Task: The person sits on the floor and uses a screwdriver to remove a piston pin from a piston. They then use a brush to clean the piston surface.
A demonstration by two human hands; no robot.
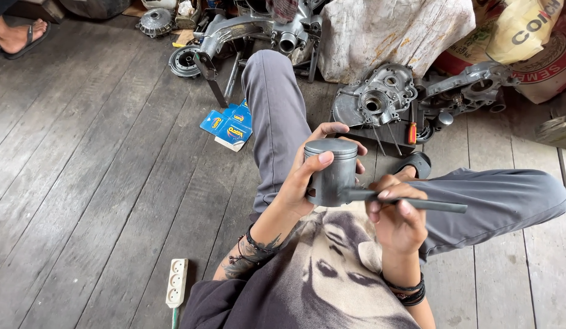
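My left hand (pixel 307 173) wraps around a grey metal piston (pixel 329 170), held upright above my lap with the thumb across its side. My right hand (pixel 395 213) grips a thin dark metal rod (pixel 417 202) that lies level, its left end touching the piston's lower side near the pin hole. Both hands are in front of my chest, over my crossed legs in grey trousers.
Engine casing halves (pixel 377 97) and other metal parts lie on the wooden plank floor ahead. Small blue boxes (pixel 229 125) sit left of my knee. A white power strip (pixel 177 281) lies at lower left. Sacks stand at the back right. Another person's sandalled foot (pixel 18 33) is at top left.
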